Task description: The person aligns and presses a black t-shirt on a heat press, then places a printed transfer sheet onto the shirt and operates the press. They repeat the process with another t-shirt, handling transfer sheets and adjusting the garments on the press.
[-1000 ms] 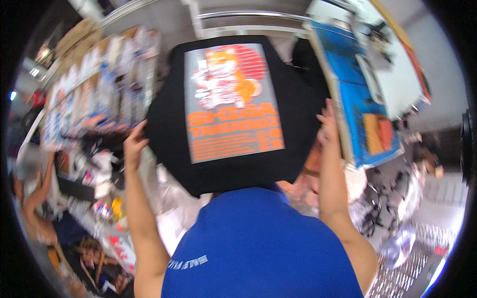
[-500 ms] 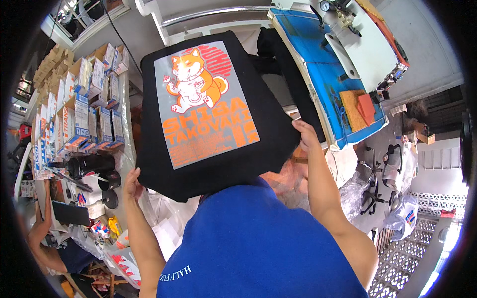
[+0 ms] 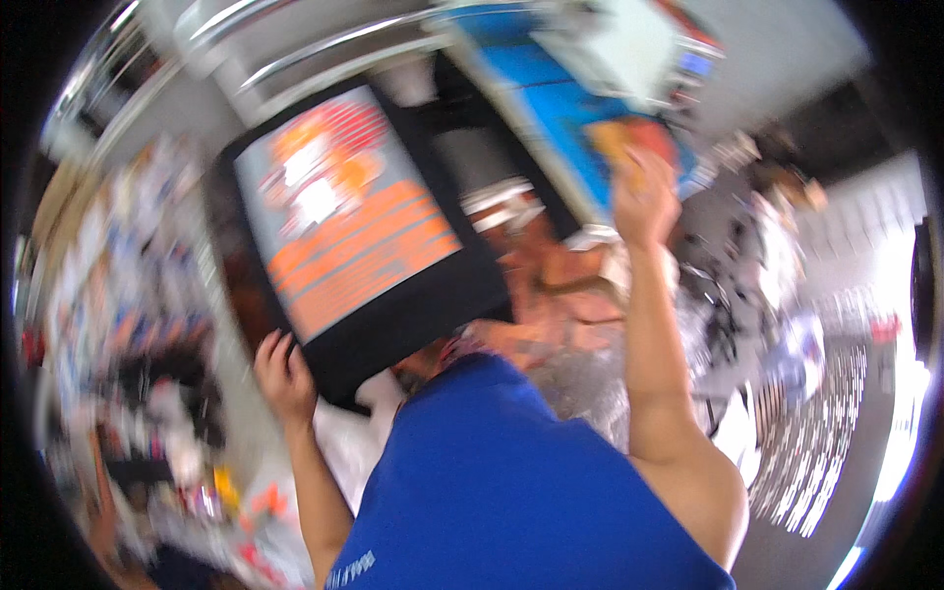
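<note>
A black shirt (image 3: 423, 315) lies spread flat, with a grey panel (image 3: 369, 280) on it that shows an orange and white cartoon dog and orange lettering. My left hand (image 3: 285, 379) is at the shirt's lower left edge, its fingers a little apart and nothing seen in them. Reaching out to the right, my right hand (image 3: 646, 202) is at a yellow-orange pad (image 3: 612, 146) and a red block (image 3: 654, 138) on a blue surface (image 3: 551, 108). Motion blurs its fingers, so whether they grip either one is unclear.
Boxes (image 3: 138, 256) stand crowded along the left side. A white machine part (image 3: 615, 54) sits over the blue surface. Metal rails (image 3: 334, 54) run behind the shirt. Clear plastic wrapping (image 3: 590, 379) lies below my right arm. At the lower left, another person's arm (image 3: 101, 482) shows.
My right hand has let go of the shirt's right edge and moved up to the pad and block. My left hand has loosened at the shirt's left corner. The whole view has shifted and blurred.
</note>
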`<state>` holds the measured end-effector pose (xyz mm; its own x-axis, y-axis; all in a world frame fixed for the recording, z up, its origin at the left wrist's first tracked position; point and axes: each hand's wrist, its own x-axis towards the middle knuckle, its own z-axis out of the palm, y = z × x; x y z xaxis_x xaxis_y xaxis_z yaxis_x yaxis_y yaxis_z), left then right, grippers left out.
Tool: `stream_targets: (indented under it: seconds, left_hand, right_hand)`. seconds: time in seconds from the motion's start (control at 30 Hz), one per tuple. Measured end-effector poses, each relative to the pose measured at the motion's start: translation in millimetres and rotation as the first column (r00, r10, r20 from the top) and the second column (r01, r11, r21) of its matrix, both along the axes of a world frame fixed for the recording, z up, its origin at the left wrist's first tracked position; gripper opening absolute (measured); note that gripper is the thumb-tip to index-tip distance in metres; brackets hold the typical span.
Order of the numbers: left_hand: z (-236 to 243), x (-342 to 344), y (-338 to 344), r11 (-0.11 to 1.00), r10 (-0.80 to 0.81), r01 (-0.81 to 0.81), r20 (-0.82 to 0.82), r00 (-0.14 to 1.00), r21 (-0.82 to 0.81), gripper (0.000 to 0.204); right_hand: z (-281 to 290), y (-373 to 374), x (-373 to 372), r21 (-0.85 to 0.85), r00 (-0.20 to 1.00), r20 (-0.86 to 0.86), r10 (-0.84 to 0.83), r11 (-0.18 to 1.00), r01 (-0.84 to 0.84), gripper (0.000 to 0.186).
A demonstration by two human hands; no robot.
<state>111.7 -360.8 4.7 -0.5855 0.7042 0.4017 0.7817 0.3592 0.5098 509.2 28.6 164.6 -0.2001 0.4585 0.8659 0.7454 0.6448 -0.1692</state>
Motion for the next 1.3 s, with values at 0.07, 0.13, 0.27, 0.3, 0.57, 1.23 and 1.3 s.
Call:
stream_targets:
  seconds: [0.07, 0.13, 0.27, 0.3, 0.57, 1.23, 1.3]
  left_hand:
    - [9, 20, 20, 0.996, -0.083, 0.085, -0.076, 0.994, 0.023, 0.024]
    - [16, 32, 38, 0.981, -0.116, 0.131, -0.105, 0.988, 0.143, 0.024]
    - [23, 43, 51, 0.982, -0.071, 0.099, -0.164, 0.984, 0.164, 0.024]
    - [25, 48, 46, 0.982, -0.095, 0.12, -0.168, 0.981, 0.144, 0.027]
    - [34, 69, 54, 0.982, -0.139, 0.173, -0.335, 0.932, 0.073, 0.024]
    - [57, 84, 88, 0.988, -0.147, 0.151, -0.415, 0.898, -0.025, 0.016]
    - [60, 67, 79, 0.978, -0.124, 0.029, -0.467, 0.875, -0.206, 0.017]
  right_hand:
    - [41, 50, 29, 0.024, 0.985, 0.049, -0.166, 0.986, 0.165, 0.034]
    - [65, 93, 42, -0.122, 0.938, -0.018, -0.347, 0.932, 0.342, 0.043]
    - [94, 127, 63, -0.625, 0.958, 0.152, -0.242, 0.727, 0.284, 0.053]
    - [96, 125, 66, -0.643, 0.957, 0.187, -0.222, 0.709, 0.29, 0.05]
    - [75, 97, 65, -0.407, 0.937, 0.207, -0.281, 0.846, 0.343, 0.041]
    - [80, 30, 24, -0.47, 0.951, 0.242, -0.191, 0.835, 0.287, 0.051]
    - [82, -10, -8, -0.436, 0.98, 0.144, -0.138, 0.88, 0.188, 0.051]
